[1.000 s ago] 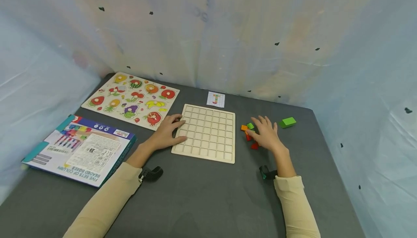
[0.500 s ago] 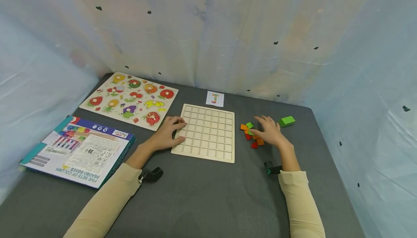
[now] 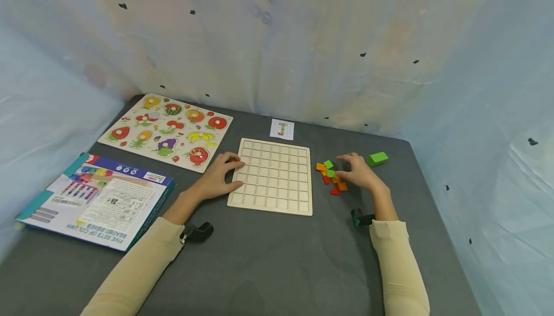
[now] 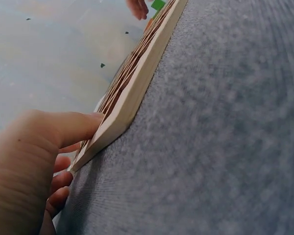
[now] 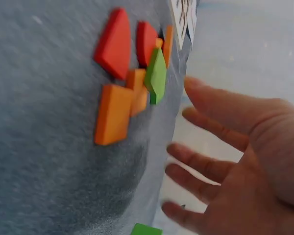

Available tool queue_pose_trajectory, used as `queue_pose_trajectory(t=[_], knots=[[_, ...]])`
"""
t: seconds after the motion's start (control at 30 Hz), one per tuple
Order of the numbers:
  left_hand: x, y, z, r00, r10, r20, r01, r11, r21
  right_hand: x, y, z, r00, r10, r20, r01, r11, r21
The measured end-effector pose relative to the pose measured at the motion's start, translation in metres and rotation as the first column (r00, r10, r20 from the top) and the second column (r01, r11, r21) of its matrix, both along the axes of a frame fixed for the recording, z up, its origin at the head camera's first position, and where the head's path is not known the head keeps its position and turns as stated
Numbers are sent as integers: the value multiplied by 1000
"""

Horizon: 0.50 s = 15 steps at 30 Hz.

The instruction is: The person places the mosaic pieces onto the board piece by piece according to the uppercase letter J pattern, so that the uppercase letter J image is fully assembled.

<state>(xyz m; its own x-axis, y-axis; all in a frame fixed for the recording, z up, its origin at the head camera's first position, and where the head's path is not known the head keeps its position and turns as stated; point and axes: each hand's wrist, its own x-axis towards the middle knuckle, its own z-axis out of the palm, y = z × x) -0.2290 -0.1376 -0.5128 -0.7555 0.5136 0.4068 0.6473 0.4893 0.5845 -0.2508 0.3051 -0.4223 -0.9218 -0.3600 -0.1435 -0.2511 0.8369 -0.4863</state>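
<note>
A wooden grid board lies flat on the dark table, its squares bare. My left hand rests at the board's left edge. In the left wrist view the thumb lies on the border, with the other fingers relaxed along the side. To the right of the board is a small pile of flat pieces: green, orange and red. Over the pile's right side hovers my right hand, fingers spread loosely and holding nothing. The right wrist view shows its fingertips apart from the pieces.
A green block sits beyond the right hand. Behind the board lies a card with a coloured pattern. A fruit peg puzzle and a bead-set box occupy the left. Light sheeting closes off the back and sides.
My right hand has drawn back slightly to the right, uncovering more of the green and orange pieces. The left hand stays at the board's edge. The head view has shifted a little.
</note>
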Motion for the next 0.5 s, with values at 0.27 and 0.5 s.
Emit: queue_pose_trajectory(t=[0.27,0.5], knots=[[2,-2,4,992,53,112,-53,999,-7,-23,6,-3,990,76,119,-50,977,-208],[1,-1,6,983,70,170,-78,996,41,-27,-8,-10,983,152,100,-128,968,-218]])
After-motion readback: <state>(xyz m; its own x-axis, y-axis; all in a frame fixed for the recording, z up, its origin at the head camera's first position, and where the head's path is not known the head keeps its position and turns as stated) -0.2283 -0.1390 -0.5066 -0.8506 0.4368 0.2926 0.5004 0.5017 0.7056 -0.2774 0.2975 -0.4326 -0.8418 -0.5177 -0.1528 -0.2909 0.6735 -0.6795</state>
